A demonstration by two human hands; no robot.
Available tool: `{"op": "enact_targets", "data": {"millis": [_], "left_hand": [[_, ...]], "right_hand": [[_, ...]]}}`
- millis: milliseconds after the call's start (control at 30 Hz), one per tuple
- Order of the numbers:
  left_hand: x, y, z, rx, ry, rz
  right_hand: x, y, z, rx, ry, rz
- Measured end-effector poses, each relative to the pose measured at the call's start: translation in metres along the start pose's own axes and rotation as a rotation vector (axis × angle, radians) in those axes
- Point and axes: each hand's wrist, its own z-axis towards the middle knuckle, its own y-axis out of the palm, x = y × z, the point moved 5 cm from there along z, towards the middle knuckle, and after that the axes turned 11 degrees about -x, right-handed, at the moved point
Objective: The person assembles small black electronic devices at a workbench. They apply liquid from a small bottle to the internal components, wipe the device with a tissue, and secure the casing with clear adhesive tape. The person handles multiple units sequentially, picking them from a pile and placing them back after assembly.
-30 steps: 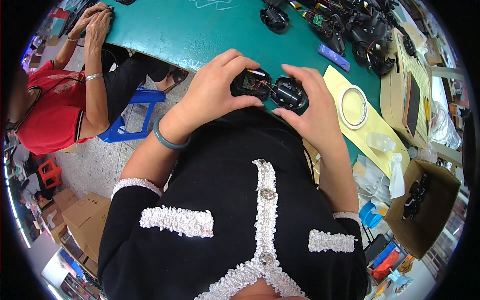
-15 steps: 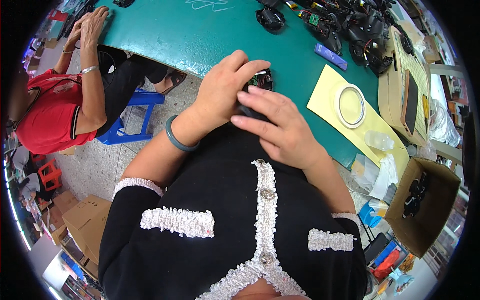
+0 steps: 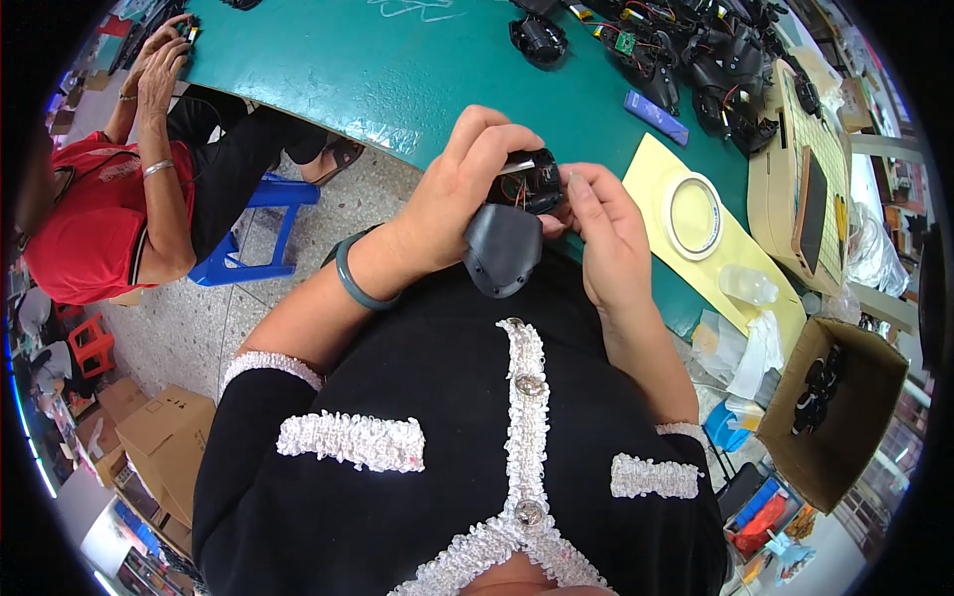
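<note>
While the open black case (image 3: 542, 177) is in my left hand (image 3: 455, 194), I can see thin red wires (image 3: 514, 187) inside it. It is right in front of me, at the near edge of the green bench (image 3: 318, 60). My left hand is curled around the case's left side. A smooth dark cover (image 3: 504, 248) is just below the case, in front of my black top (image 3: 427, 368). My right hand (image 3: 614, 233) is at the right side of the case. Its thumb and fingers are bent close together, but I cannot tell if they pinch something small.

To the right on the bench is a yellow sheet (image 3: 646, 174). A white ring (image 3: 717, 217) and a clear bottle (image 3: 747, 285) lie on it. Further up are a small blue box (image 3: 656, 117) and a big pile of black parts (image 3: 711, 65). A tan box (image 3: 780, 214) stands to the right of the yellow sheet. Low on my right is an open cardboard box (image 3: 835, 467) with black things (image 3: 818, 392) in it. Off to my left, a person in a red shirt (image 3: 94, 223) sits on a blue stool (image 3: 260, 233).
</note>
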Motion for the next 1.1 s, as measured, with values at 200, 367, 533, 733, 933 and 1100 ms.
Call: {"op": "enact_targets", "data": {"millis": [200,367,533,733,933,1100], "left_hand": [[0.007,0.004,0.001,-0.108,0.073,-0.214],[0.017,0.004,0.004,-0.189,0.089,-0.206],[0.025,0.003,0.008,-0.225,0.129,-0.219],[0.032,0.005,0.009,-0.268,0.143,-0.217],[0.041,0.013,0.005,-0.348,0.186,-0.287],[0.046,0.021,0.002,-0.43,0.16,-0.253]], "right_hand": [[0.007,-0.007,0.001,-0.136,0.191,0.303],[0.004,-0.002,-0.005,-0.192,0.178,0.393],[0.004,-0.003,-0.009,-0.222,0.171,0.489],[0.002,-0.009,-0.017,-0.239,0.165,0.417],[-0.005,-0.009,-0.03,-0.258,0.22,0.387],[0.001,-0.012,-0.04,-0.235,0.214,0.349]]}}
